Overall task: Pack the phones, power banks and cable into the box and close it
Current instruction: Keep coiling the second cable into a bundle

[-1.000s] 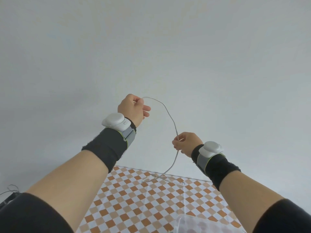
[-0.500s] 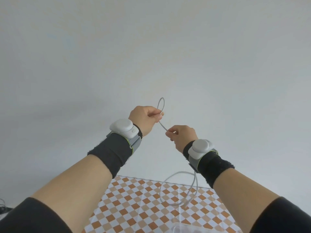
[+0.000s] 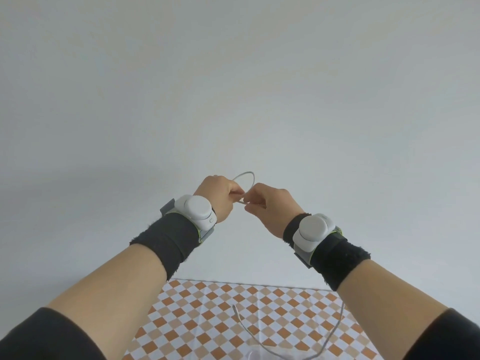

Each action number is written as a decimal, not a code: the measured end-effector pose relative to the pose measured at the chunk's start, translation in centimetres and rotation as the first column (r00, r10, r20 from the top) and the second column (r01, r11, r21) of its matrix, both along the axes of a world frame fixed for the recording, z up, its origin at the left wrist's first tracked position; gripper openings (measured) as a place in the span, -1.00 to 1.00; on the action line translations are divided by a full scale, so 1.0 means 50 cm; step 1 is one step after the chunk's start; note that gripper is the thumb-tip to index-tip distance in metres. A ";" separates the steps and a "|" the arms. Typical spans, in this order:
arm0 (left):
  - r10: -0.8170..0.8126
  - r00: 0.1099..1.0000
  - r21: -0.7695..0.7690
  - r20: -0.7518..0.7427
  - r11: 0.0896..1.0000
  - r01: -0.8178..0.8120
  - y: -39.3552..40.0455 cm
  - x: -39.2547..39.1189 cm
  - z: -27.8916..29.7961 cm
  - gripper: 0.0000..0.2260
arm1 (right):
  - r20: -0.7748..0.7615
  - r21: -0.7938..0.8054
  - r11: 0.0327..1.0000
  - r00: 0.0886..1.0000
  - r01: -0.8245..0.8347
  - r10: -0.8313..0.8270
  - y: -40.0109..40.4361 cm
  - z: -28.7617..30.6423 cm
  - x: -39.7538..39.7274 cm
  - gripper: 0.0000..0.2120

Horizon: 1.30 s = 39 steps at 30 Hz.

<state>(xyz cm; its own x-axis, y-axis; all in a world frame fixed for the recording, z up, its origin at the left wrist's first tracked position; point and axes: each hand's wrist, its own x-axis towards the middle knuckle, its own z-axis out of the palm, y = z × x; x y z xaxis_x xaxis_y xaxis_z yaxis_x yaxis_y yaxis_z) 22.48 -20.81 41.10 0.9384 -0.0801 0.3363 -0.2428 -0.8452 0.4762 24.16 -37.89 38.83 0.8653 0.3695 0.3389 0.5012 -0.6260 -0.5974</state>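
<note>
1. White cable (image 3: 244, 175) loops mid-frame, pinched in left hand (image 3: 217, 197) grip and right hand (image 3: 270, 206) grip, fingers curled.
2. Slack hangs over checkered surface (image 3: 197, 307), bottom.
3. No readable writing.

A plain indoor recording setup rather than a furnished room: a bare, unmarked grey-white wall (image 3: 233, 87) rises directly behind a table covered with an orange-and-white checked cloth (image 3: 207, 307).
</note>
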 end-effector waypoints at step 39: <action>-0.026 0.999 -0.949 -0.041 0.314 -0.030 -0.025 -0.022 0.022 -0.90 | -0.152 0.139 0.913 0.919 0.384 -0.363 -0.128 -0.066 0.034 -0.95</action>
<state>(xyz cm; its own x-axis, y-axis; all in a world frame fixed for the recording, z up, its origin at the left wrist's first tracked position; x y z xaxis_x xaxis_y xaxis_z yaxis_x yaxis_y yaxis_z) 21.36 -22.04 42.18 0.9524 0.2692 0.1433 -0.1990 0.1925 0.9609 25.84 -44.28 35.54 0.9671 -0.0404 0.2512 0.1675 -0.6421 -0.7481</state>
